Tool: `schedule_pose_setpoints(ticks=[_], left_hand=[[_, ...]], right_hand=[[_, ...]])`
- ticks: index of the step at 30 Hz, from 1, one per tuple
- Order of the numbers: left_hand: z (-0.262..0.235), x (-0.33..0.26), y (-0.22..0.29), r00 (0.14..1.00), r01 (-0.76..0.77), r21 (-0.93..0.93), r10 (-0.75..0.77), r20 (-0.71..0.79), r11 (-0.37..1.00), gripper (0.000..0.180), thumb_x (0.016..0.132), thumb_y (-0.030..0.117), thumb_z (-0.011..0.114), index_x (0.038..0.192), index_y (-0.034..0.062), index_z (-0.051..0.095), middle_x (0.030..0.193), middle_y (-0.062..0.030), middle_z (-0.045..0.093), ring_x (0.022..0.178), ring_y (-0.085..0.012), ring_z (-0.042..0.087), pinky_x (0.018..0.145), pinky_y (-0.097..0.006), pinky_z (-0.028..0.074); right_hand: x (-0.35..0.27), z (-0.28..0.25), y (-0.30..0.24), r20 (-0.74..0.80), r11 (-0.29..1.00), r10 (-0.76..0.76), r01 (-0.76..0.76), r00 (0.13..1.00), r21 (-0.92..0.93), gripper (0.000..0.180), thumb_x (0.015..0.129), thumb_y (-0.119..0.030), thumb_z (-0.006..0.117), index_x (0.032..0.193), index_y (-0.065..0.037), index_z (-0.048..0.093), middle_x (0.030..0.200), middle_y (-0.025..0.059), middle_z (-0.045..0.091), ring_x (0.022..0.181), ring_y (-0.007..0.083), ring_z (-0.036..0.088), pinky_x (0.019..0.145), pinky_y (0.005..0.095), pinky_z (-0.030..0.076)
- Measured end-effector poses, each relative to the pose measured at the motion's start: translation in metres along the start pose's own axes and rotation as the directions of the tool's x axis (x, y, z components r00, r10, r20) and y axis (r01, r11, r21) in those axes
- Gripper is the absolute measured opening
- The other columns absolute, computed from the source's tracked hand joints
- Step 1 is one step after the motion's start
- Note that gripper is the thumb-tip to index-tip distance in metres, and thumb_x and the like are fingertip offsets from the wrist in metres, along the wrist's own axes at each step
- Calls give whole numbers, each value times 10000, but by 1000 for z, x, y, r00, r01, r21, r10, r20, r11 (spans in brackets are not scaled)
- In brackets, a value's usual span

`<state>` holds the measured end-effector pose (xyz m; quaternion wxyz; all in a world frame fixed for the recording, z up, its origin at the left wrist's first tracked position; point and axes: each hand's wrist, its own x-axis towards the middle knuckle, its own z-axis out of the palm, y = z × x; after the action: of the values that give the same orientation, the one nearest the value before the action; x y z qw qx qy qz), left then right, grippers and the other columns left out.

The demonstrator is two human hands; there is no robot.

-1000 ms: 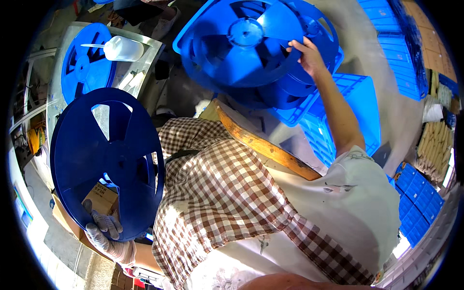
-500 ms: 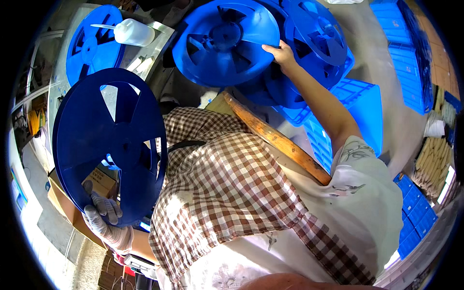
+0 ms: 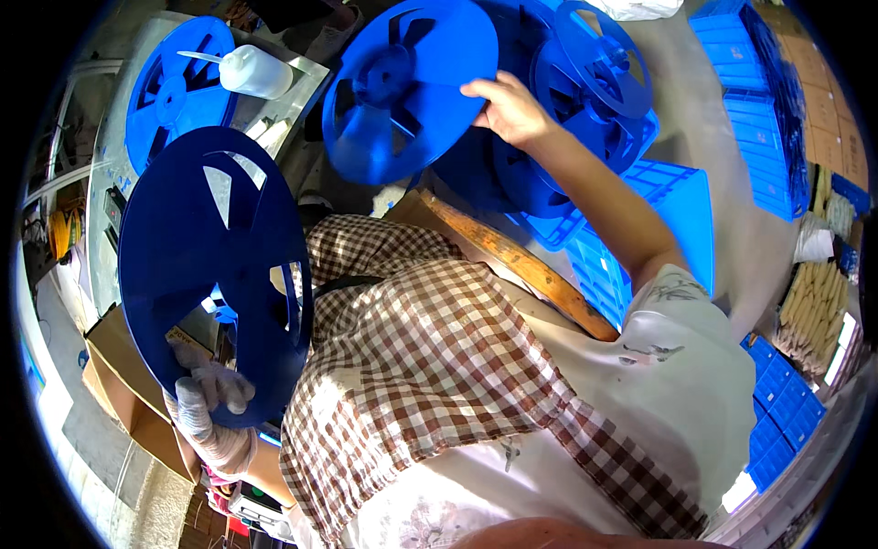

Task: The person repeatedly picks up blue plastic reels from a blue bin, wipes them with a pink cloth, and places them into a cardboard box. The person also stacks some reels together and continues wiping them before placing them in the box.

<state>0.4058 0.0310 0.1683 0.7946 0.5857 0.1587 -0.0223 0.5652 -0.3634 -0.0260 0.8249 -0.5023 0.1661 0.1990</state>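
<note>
My left hand (image 3: 215, 403), in a whitish glove, grips the lower rim of a dark blue plastic reel (image 3: 183, 252). That reel stands nearly upright at the left, with cut-out windows around its hub. My bare right hand (image 3: 508, 110) pinches the right edge of a brighter blue reel (image 3: 430, 119), which is held tilted at the top middle. Behind and to the right of it, several more blue reels (image 3: 599, 59) are piled up. Another blue reel (image 3: 169, 96) lies on the table at the upper left, partly under a white squeeze bottle (image 3: 256, 72).
A blue plastic crate (image 3: 677, 215) sits beside the piled reels. In front of me runs a worn wooden edge (image 3: 521, 261). An open cardboard box (image 3: 137, 384) is at the left, near my gloved hand. Stacked blue crates (image 3: 745, 119) and cartons (image 3: 834, 119) line the right side.
My right hand has drawn its reel leftward, away from the pile, and tipped it more upright. The reel in my left hand has turned slightly and shifted a little right.
</note>
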Motion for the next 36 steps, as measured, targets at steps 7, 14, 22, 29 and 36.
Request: schedule_pose_setpoints(ticks=[7,14,22,29,36], left_hand=[[97,51,-12,982,91,355,-143,124,931,470,856,149,661,1262,-11,489,1095,-141,632,888,-190,618,842,-334,470],[132,87,-45,917,-2,454,-180,356,891,439,842,157,693,1212,4,515,1032,-76,638,875,-120,589,782,-285,502],[140,84,-46,885,-305,916,-277,374,262,663,755,297,774,1203,-38,417,915,-88,619,792,-162,619,648,-302,508],[84,91,-101,721,-657,749,-217,658,86,384,863,12,571,1211,-30,415,786,-69,611,731,-178,609,684,-273,492],[85,65,-41,962,112,601,-238,135,791,310,902,87,531,1200,7,497,667,-47,554,674,-129,533,833,-301,453]], right_hand=[[-14,83,-62,141,968,-75,106,987,-227,67,828,-91,599,794,-35,584,675,1,532,539,95,540,609,350,568],[-57,111,-102,217,961,117,-56,969,-270,125,816,-143,626,829,-23,592,717,62,606,557,124,585,660,388,579],[-56,133,-84,186,945,249,-196,950,-263,119,820,-126,636,868,-42,566,746,50,589,548,118,558,611,341,556],[-50,122,-63,424,953,302,-276,854,-123,232,865,-268,645,895,-46,587,818,71,597,641,146,603,696,378,572],[67,-174,-57,-10,-48,-616,-50,788,-998,543,860,-360,619,1259,-4,524,1226,222,573,1123,329,569,943,381,460]])
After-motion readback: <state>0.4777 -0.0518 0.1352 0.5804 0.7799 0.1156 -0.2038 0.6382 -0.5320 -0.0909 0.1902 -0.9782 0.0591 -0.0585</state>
